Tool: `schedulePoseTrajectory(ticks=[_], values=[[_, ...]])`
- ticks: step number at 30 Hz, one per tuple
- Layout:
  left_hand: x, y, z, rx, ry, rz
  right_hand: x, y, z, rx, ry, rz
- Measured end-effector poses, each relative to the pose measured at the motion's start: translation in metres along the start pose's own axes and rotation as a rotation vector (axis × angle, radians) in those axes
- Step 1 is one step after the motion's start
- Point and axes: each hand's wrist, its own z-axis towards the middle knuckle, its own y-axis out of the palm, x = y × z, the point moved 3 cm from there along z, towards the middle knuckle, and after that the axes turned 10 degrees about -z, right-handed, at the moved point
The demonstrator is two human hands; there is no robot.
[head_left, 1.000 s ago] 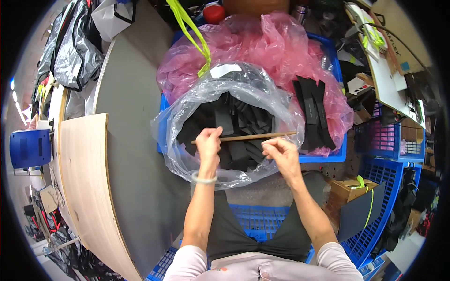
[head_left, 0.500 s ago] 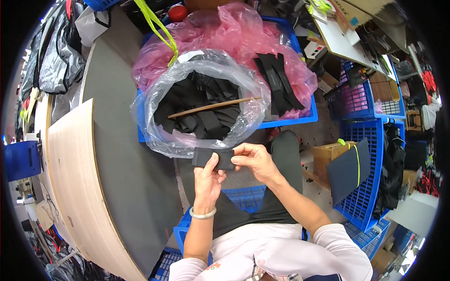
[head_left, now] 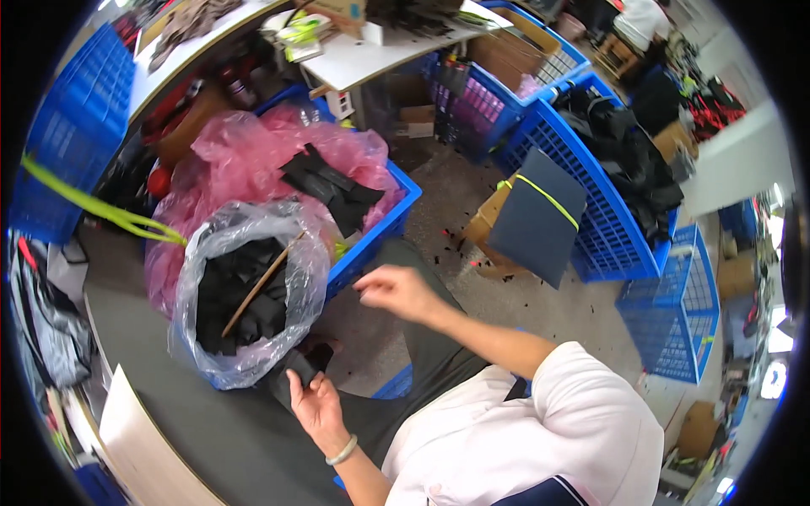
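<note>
My left hand [head_left: 318,409] is closed on a small folded piece of black fabric [head_left: 297,369], just below the rim of a clear plastic bag [head_left: 316,291]. Inside that bag lie many black fabric strips [head_left: 224,295], with a thin wooden stick [head_left: 263,282] resting across them. My right hand [head_left: 396,291] hangs apart to the right of the bag, slightly blurred, its fingers curled in and nothing visible in them. Black strips [head_left: 333,190] also lie on pink plastic sheeting [head_left: 253,139] in a blue crate [head_left: 392,211] beyond the bag.
A grey work surface [head_left: 169,422] runs along my left. On the right, a dark board [head_left: 540,215] with a yellow-green band leans on a cardboard box [head_left: 485,223], beside a blue crate [head_left: 591,219] of black material. A white table [head_left: 363,63] stands at the back.
The view has swung to the right. My right hand has let go of the black fabric and moved away from it; my left hand still holds it.
</note>
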Motion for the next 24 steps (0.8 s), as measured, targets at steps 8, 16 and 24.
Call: schedulePoseTrajectory(ticks=[8,16,24], values=[[0.085,-0.075,-0.022,0.353,0.551,0.381,0.200,-0.137,-0.155,0.290,0.648,-0.660],[0.137,-0.243,-0.095,0.962,0.273,0.842,0.181,-0.093,-0.204,0.140,0.679,-1.008],[0.104,-0.278,-0.085,0.929,0.129,0.838,0.194,-0.092,-0.264,0.115,0.750,-1.062]])
